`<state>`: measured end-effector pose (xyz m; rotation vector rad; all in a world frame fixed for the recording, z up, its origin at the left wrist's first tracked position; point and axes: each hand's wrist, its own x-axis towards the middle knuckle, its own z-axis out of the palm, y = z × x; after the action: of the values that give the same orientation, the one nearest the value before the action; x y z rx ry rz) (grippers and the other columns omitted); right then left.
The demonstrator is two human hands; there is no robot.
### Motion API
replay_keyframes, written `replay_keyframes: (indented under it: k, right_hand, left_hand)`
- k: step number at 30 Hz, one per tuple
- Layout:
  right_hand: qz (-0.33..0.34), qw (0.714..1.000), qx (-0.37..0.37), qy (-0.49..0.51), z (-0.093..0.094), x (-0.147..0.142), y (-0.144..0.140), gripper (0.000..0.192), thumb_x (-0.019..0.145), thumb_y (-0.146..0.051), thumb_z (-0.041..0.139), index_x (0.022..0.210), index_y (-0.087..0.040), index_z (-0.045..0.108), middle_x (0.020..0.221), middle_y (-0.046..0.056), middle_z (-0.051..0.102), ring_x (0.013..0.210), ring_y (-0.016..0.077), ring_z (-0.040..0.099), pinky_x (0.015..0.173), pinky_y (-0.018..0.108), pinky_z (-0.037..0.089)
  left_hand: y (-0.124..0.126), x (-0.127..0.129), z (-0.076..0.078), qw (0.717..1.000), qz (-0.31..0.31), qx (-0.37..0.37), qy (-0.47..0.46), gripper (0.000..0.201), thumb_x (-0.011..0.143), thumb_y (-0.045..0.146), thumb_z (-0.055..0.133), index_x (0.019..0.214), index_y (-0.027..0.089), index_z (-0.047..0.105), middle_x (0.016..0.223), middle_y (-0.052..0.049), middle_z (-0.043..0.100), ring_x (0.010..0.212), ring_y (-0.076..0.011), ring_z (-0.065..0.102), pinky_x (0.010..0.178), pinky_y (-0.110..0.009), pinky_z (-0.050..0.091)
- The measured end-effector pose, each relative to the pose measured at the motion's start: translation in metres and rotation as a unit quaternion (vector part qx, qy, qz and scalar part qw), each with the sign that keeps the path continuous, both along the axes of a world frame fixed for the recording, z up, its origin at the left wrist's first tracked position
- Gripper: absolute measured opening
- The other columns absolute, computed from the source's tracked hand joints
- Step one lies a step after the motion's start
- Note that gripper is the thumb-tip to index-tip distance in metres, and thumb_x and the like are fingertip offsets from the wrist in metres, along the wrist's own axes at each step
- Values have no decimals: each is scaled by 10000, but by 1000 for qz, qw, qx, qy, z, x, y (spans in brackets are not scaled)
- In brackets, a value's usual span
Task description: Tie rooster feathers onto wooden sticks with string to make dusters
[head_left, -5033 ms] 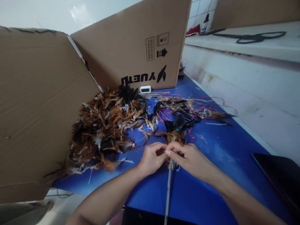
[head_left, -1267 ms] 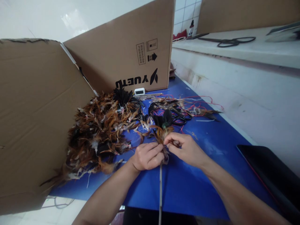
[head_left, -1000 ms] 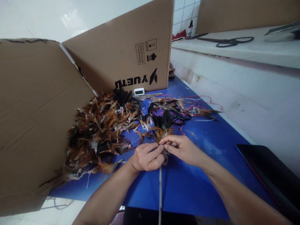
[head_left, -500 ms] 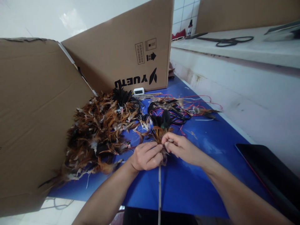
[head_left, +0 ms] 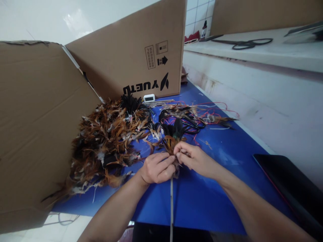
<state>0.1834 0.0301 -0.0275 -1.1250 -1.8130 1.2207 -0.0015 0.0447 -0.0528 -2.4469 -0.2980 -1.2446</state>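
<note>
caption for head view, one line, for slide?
Both hands, left hand and right hand, grip feathers on a stick.

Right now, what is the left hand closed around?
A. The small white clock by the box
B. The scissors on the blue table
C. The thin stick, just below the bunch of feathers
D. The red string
C: the left hand is wrapped around the top of the thin stick, right under the bunch of feathers, while the right hand pinches at the same spot.

Craft workshop: feather heap [head_left: 108, 144] on blue worktable [head_left: 227, 168], cardboard screens [head_left: 131, 53], scissors [head_left: 242, 43].
</note>
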Motion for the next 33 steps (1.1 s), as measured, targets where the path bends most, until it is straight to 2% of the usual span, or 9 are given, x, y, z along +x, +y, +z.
replay_keyframes:
  k: [4, 8, 15, 21, 28, 31, 33]
  right_hand:
    - [-5, 1000, 6, 23, -1, 0, 0, 51, 801, -207, 459, 835, -196, 495, 625, -47, 497, 531, 77, 441, 504, 199, 356]
    - [18, 1000, 15, 4, -3, 0, 1, 109, 777, -190, 482, 856, -188, 557, 657, -34, 519, 557, 82, 451, 507, 201, 351]
    - [-3, 998, 34, -49, 0, 0, 0, 97, 800, -214, 452, 782, -184, 543, 563, -58, 466, 501, 73, 400, 478, 204, 293]
    - [-15, 998, 26, -51, 2, 0, -1, 96, 807, -229, 437, 783, -187, 520, 514, -76, 405, 460, 69, 363, 453, 205, 260]
    - [-14, 999, 30, -13, -3, 0, 0, 63, 770, -189, 468, 817, -191, 510, 605, -49, 481, 521, 76, 430, 486, 200, 335]
    - [0, 1000, 21, -3, -4, -1, -1, 144, 735, -174, 509, 877, -191, 515, 629, -51, 489, 519, 73, 437, 487, 198, 353]
    - [-7, 1000, 23, -8, -5, -2, -1, 106, 740, -193, 516, 846, -190, 528, 611, -55, 476, 514, 73, 428, 481, 195, 353]
  left_hand:
    - [-1, 0, 1, 1000, 5, -2, 1, 12, 756, 137, 545, 757, 147, 538, 831, -38, 700, 818, -167, 645, 648, -279, 556]
    - [-2, 0, 2, 1000, 6, -14, 5, 15, 763, 136, 536, 760, 151, 534, 836, -42, 698, 824, -163, 644, 657, -286, 558]
    - [0, 1, 4, 1000, -13, -26, 5, 17, 757, 123, 542, 773, 128, 537, 825, -70, 693, 827, -182, 643, 657, -289, 563]
    - [-1, 1, 4, 1000, 3, -18, 14, 39, 757, 114, 546, 792, 129, 541, 837, -80, 688, 879, -182, 634, 685, -290, 562]
    - [-1, -1, 5, 999, 23, 19, 17, 60, 733, 120, 584, 762, 144, 538, 826, -60, 688, 852, -176, 639, 678, -288, 560]
    - [-1, -1, 4, 999, 24, 12, 17, 59, 732, 122, 584, 755, 152, 537, 840, -49, 688, 869, -176, 635, 683, -291, 559]
    - [-2, -1, 4, 1000, 23, -2, 14, 47, 743, 122, 568, 760, 155, 538, 841, -43, 685, 880, -174, 631, 677, -289, 561]
